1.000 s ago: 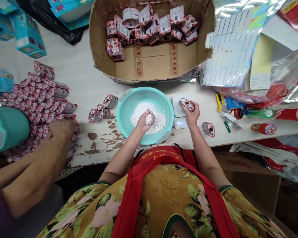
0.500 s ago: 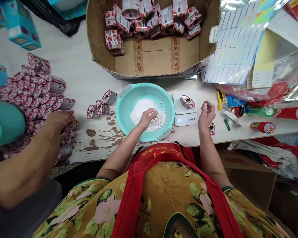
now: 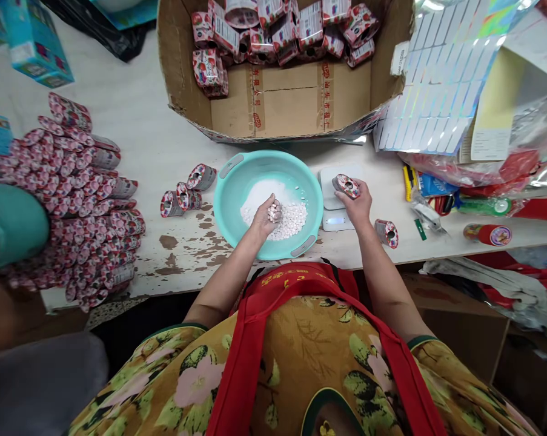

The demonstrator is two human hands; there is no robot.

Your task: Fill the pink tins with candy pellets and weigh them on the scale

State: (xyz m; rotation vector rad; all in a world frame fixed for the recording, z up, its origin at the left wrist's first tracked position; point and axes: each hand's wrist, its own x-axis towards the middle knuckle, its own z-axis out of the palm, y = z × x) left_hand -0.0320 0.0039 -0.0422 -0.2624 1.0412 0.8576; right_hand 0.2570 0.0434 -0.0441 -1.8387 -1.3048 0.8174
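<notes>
My left hand is palm up over the turquoise basin, its fingers curled round several small white pellets. More white pellets and white powder lie in the basin beneath it. To the right, my right hand grips a small red-and-white printed box with a hole in its face, above the white scale. A similar box stands on the table right of my right wrist. Several more boxes stand left of the basin.
A cardboard carton holding printed boxes is behind the basin. Many printed boxes are stacked at left beside a teal tub. Label sheets, a yellow cutter and a red tube lie at right. A blurred arm shows at lower left.
My right hand has moved left and taken hold of the box on the scale. My left hand has turned up, showing pellets. The other person's hand has left the stacked boxes.
</notes>
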